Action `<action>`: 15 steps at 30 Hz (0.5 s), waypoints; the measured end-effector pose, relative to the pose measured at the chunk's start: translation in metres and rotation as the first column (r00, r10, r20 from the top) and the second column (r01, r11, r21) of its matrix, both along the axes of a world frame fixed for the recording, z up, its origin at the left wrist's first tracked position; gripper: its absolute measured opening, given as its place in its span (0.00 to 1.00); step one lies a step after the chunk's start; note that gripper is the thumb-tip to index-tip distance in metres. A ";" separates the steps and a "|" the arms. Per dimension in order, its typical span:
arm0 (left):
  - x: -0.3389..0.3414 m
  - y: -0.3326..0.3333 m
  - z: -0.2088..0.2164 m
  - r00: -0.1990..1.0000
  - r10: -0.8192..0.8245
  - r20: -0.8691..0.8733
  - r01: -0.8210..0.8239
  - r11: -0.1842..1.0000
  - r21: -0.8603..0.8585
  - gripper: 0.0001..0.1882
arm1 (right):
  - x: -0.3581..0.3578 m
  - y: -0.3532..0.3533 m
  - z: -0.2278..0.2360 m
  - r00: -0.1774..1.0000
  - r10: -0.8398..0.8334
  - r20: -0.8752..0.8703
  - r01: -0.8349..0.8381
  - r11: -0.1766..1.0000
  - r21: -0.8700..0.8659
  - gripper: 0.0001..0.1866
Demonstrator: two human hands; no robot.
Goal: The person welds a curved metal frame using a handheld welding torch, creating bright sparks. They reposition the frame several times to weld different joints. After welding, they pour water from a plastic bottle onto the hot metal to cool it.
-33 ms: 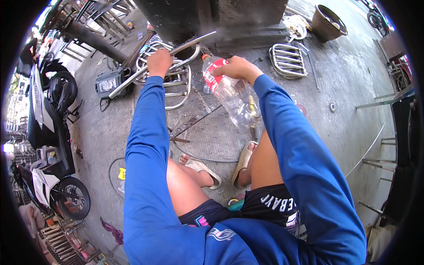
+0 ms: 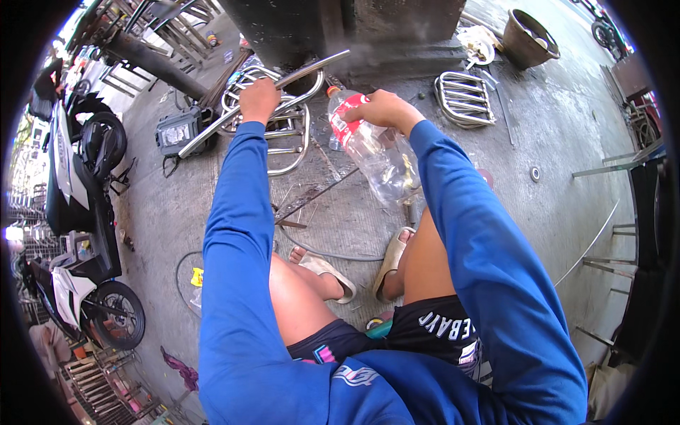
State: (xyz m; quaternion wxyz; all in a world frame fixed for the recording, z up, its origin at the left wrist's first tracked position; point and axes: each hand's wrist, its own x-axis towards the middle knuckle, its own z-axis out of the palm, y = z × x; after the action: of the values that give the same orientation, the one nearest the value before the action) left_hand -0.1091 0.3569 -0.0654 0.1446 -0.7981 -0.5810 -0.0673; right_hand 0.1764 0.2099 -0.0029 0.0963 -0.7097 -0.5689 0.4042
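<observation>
My left hand (image 2: 259, 100) is closed around a long shiny metal tube (image 2: 312, 69), which slants up to the right. Below and behind it lies a frame of bent, polished tubes (image 2: 306, 134) with crossbars; whether the tube touches this frame I cannot tell. With my right hand (image 2: 388, 110) I grip a large clear plastic bottle (image 2: 382, 168) by its red-labelled upper part. The bottle tilts, its orange cap toward the far left and its base toward me. Some of its label is hidden under my fingers.
A grey case (image 2: 183, 132) lies left of the tubes. Another tubular rack (image 2: 464, 99) and a brown bucket (image 2: 528, 41) stand at the far right. A dark metal block (image 2: 340, 35) rises ahead. Cable (image 2: 333, 255) crosses the floor by my sandals. Motorbikes (image 2: 106, 312) are parked left.
</observation>
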 end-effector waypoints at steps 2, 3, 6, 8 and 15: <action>-0.002 0.002 -0.008 1.000 0.018 0.004 -0.018 1.000 0.010 0.14 | 0.003 0.000 -0.003 0.998 -0.041 -0.057 0.041 0.999 -0.001 0.46; -0.004 0.002 -0.013 1.000 0.006 0.000 -0.006 1.000 -0.014 0.14 | 0.004 0.000 -0.005 0.999 -0.052 -0.009 0.052 0.999 0.008 0.46; -0.005 0.005 -0.022 0.993 -0.097 0.070 0.099 0.995 -0.017 0.12 | 0.005 -0.001 -0.007 1.000 -0.030 -0.001 0.030 0.994 0.108 0.45; -0.003 0.000 -0.023 0.984 -0.009 0.178 0.004 0.999 0.033 0.12 | 0.005 -0.001 -0.002 0.997 -0.006 -0.072 0.011 0.997 0.077 0.43; 0.007 -0.010 -0.007 0.984 0.072 0.162 -0.065 0.997 -0.050 0.13 | -0.001 -0.003 0.004 0.994 -0.055 -0.094 0.059 0.997 0.046 0.40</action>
State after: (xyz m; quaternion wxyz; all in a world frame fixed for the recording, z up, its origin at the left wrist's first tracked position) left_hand -0.1023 0.3465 -0.0727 0.0809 -0.7726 -0.6193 -0.1146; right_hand 0.1755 0.2066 0.0015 0.1515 -0.7035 -0.5529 0.4200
